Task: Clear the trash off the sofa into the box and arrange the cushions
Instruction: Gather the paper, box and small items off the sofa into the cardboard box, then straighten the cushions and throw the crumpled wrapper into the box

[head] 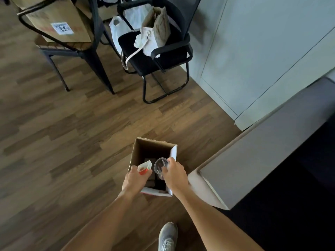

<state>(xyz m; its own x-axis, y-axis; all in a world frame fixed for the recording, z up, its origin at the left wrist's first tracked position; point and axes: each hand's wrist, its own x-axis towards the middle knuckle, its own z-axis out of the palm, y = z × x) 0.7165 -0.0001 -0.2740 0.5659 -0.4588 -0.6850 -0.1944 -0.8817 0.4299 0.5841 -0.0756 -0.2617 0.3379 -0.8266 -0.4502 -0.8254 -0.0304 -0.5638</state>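
An open cardboard box (143, 151) stands on the wood-plank floor (72, 134), just beside the grey sofa arm (253, 156). Dark items lie inside the box; what they are cannot be told. The left hand (135, 180) grips a small white-and-red carton (145, 167) over the box's near-left rim. The right hand (174, 173) grips a clear plastic cup (159, 166), tipped on its side with its mouth toward the left, above the box opening. A grey shoe (167, 236) is planted on the floor near the bottom edge. Farther off, a black chair (163, 55) carries bags, and a second chair (72, 46) carries a large cardboard carton (54, 15).
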